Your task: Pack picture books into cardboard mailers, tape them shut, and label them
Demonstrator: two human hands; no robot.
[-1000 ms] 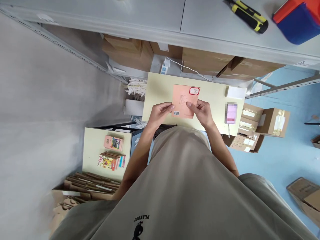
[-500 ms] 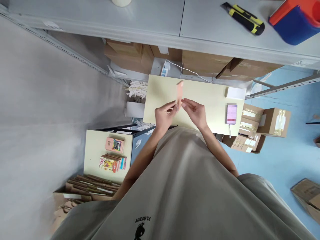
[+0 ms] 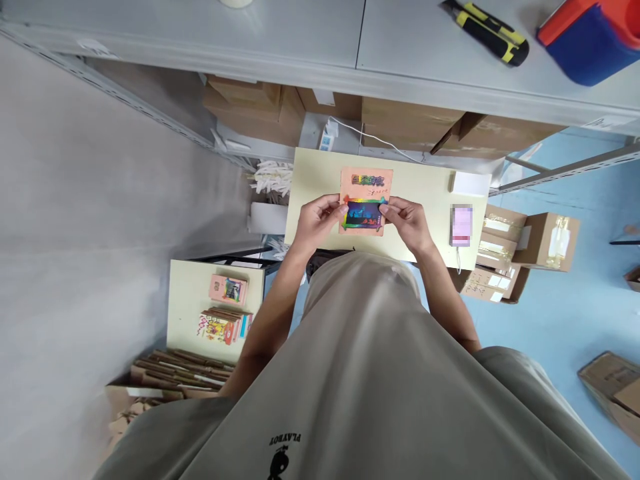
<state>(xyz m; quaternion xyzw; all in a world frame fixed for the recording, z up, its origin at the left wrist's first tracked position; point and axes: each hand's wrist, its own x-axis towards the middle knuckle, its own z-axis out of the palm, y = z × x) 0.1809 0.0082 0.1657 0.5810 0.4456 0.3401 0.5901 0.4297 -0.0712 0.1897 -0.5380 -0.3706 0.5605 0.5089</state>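
Observation:
A thin pink booklet [image 3: 367, 182] with a dark, rainbow-edged picture on its cover faces up toward me above the pale table. Its left edge is pinched between the thumb and fingers of my left hand [image 3: 320, 220]. At the opposite edge, my right hand [image 3: 407, 219] grips it the same way, thumb on the cover. The fingers beneath the booklet are partly hidden.
Under the booklet is the pale table [image 3: 430, 233], with a pixelated phone [image 3: 461, 225] and a white box [image 3: 470, 183] at its right. A grey shelf [image 3: 280, 40] spans the front, bearing a utility knife [image 3: 487, 33]. More pink booklets [image 3: 227, 289] lie on the left side table.
The pink booklet was tilted nearly edge-on and looked narrow; now its cover lies flat to view. My hands have moved apart to its two side edges.

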